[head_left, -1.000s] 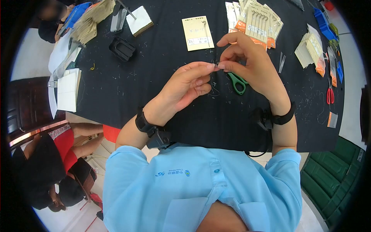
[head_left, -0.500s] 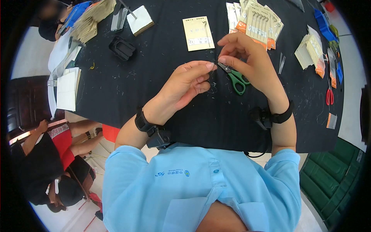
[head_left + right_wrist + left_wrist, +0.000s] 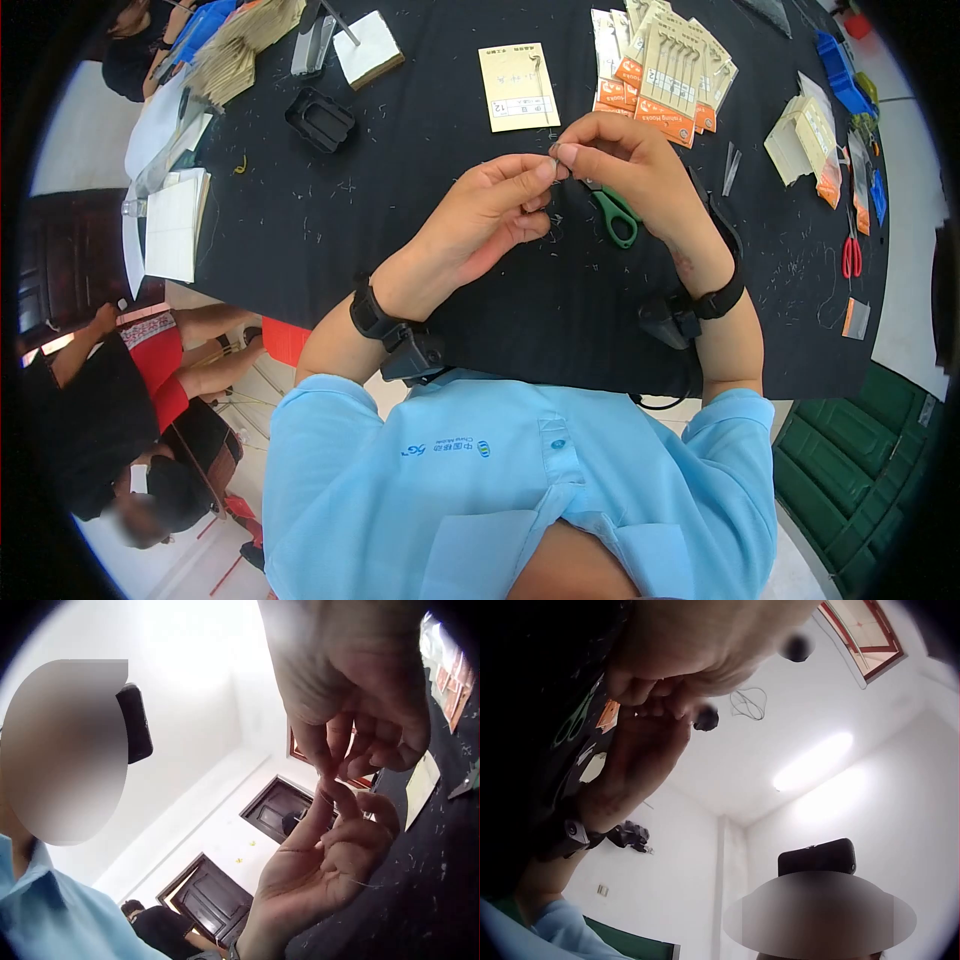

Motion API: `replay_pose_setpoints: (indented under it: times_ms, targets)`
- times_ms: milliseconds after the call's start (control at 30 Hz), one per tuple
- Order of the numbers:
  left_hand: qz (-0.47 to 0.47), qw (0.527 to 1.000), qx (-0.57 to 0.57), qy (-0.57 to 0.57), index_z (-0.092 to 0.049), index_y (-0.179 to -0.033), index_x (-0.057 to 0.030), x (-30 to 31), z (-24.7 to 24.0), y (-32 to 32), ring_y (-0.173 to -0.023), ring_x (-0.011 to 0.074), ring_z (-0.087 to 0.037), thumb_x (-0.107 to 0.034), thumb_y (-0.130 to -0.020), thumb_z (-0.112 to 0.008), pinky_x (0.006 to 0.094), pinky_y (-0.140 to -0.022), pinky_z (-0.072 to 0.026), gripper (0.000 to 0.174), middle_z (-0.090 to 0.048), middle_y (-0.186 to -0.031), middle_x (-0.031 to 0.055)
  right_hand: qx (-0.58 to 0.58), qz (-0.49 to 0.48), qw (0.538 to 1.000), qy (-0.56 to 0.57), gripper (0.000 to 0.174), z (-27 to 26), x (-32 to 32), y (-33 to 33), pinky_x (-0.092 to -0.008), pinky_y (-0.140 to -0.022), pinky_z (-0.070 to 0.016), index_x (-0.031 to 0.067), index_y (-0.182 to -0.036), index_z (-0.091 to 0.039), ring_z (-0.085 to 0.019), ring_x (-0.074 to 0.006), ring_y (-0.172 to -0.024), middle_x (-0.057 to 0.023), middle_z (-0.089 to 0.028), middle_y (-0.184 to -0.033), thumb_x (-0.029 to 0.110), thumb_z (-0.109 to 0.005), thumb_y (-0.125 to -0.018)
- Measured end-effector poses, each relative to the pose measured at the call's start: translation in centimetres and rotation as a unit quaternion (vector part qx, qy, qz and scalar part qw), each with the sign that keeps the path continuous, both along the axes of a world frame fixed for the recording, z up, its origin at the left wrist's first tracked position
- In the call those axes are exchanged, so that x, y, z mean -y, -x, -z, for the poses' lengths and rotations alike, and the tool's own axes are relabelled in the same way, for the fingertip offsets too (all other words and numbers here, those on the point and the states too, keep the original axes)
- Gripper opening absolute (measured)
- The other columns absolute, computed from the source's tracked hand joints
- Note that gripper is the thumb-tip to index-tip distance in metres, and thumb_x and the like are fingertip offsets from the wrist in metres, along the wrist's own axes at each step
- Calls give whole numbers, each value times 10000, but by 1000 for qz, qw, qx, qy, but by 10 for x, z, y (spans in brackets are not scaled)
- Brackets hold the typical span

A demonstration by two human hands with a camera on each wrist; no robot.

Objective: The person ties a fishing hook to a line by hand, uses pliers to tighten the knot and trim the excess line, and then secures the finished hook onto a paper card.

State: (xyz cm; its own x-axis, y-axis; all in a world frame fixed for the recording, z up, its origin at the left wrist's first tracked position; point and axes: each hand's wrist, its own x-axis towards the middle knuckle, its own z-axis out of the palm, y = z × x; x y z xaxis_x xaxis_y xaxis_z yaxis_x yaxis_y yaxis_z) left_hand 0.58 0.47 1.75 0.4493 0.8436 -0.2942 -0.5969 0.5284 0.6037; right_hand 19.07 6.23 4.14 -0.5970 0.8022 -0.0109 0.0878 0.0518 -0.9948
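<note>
Both hands meet over the black cloth in the head view. The left hand [image 3: 492,215] pinches something tiny and dark between thumb and forefinger, perhaps a hook; its other fingers are curled. At the same spot the right hand [image 3: 645,180] brings thumb and forefinger together on it. In the right wrist view the fingertips of the left hand [image 3: 330,855] and right hand [image 3: 360,697] touch, and a thin thread trails by the left fingers. Green-handled scissors [image 3: 617,222] lie below the right hand, blades partly covered. A cream card [image 3: 518,90] with one hook lies just beyond.
Hook packets [image 3: 668,85] are piled at the back right. To the left stand a black tray [image 3: 318,122], a white block [image 3: 368,52] and a paper stack [image 3: 176,230]. Red scissors [image 3: 852,257] lie near the right edge. Thread scraps dot the cloth.
The right hand's fingertips, a little apart from the left's half a second ago, are back against them. The right wrist has turned, and the scissors' blades are more covered.
</note>
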Motion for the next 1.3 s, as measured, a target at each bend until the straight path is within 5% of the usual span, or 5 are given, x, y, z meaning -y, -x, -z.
replay_pose_setpoints:
  times_ms: [467, 1067, 1300]
  targets:
    - [42, 998, 37, 1, -545, -994, -59, 0, -3, -2, -650, 31, -408, -223, -958, -526, 196, -583, -358, 169, -562, -925, 6, -19, 28, 999, 27, 165, 0, -3, -5, -206, -706, -442, 31, -952, -652, -570, -59, -779, 1, -630, -830, 170, -640, -865]
    - [16, 993, -68, -95, -565, -985, -86, 2, -4, -3, -709, 50, -456, -221, -935, -563, 212, -621, -381, 144, -570, -919, 19, -87, 13, 991, 96, 179, 5, -4, -7, -192, -708, -412, 52, -991, -646, -539, -50, -788, 18, -607, -839, 193, -615, -886]
    - [8, 989, -100, -106, -557, -974, -91, 3, -3, -3, -742, 56, -465, -204, -943, -555, 214, -653, -408, 117, -561, -923, 10, -122, -11, 984, 132, 155, 5, -7, -7, -177, -676, -431, 44, -965, -614, -535, -47, -751, -46, -633, -894, 187, -574, -919]
